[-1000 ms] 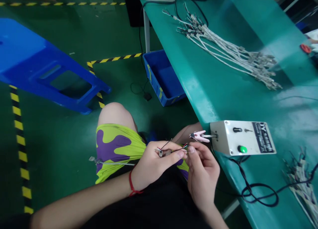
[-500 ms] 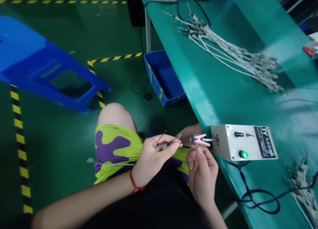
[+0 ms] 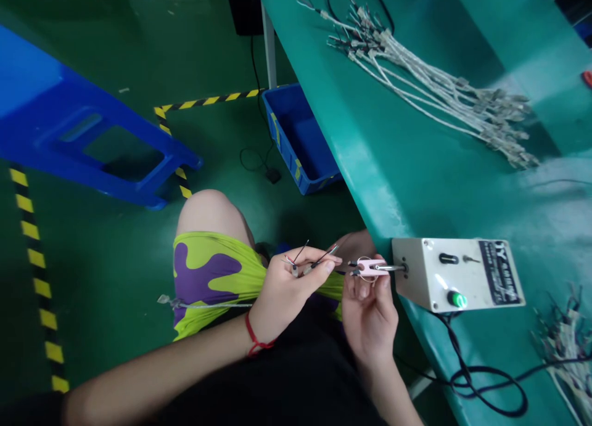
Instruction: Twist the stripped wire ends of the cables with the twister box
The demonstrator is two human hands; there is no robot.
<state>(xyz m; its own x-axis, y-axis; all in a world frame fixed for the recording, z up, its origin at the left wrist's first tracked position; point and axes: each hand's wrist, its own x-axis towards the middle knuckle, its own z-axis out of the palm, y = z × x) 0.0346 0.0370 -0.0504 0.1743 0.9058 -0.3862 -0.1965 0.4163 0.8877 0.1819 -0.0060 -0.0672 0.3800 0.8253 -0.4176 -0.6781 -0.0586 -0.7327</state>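
Note:
My left hand [image 3: 289, 284] is shut on a small metal wire part [image 3: 300, 270], pinched between thumb and fingers, with thin black and coloured wires [image 3: 321, 258] sticking out of it. My right hand [image 3: 370, 309] is up at a pink spring clip [image 3: 371, 267], its fingertips pressed around the clip. The clip sits on a metal rod from a beige tester box [image 3: 456, 275], which has a green button [image 3: 457, 299]. A dark wire end reaches the clip's jaws, partly hidden by my fingers.
A bundle of grey wire harnesses [image 3: 430, 87] lies on the teal bench [image 3: 351, 148], with a smaller bundle [image 3: 562, 346] and a black cable [image 3: 490, 389] at lower right. Below the bench edge are a blue crate [image 3: 296, 139] and a tipped blue stool [image 3: 87, 124].
My right hand has risen from below the pink clip to close around it. My left hand has kept its hold, and the view has drifted slightly.

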